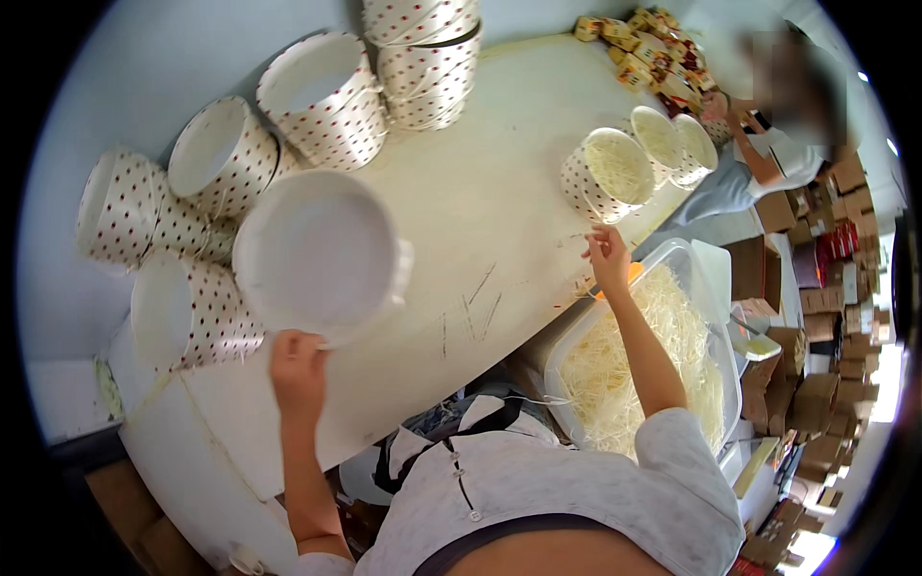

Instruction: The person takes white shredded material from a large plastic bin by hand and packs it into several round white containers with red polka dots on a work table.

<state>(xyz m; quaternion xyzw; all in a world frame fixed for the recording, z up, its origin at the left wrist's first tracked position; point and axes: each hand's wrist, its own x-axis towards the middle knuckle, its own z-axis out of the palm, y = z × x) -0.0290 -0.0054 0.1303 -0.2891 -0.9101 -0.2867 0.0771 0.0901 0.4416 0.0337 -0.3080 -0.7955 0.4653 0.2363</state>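
Observation:
My left hand [299, 367] grips the near rim of a paper bucket [317, 259], tilted so that its bare white inside faces me. Motion blurs this bucket. My right hand [609, 255] is over the table's front edge with loosely curled fingers and nothing seen in them. Just beyond it stands a dotted paper bucket [576, 180] filled with pale shredded paper [619, 169]. Below and right of that hand, a clear plastic tub [729, 360] holds a heap of shredded filler [641, 360]. Something orange [634, 272] shows at the tub's rim, partly behind my wrist.
Stacked dotted buckets [428, 79] stand along the back of the white table [497, 187]; others lie tipped at left [122, 209]. Two filled buckets [657, 137] stand farther right. A co-worker [778, 158] reaches towards a pile of small packages [655, 57]. Cardboard boxes [814, 396] fill the right side.

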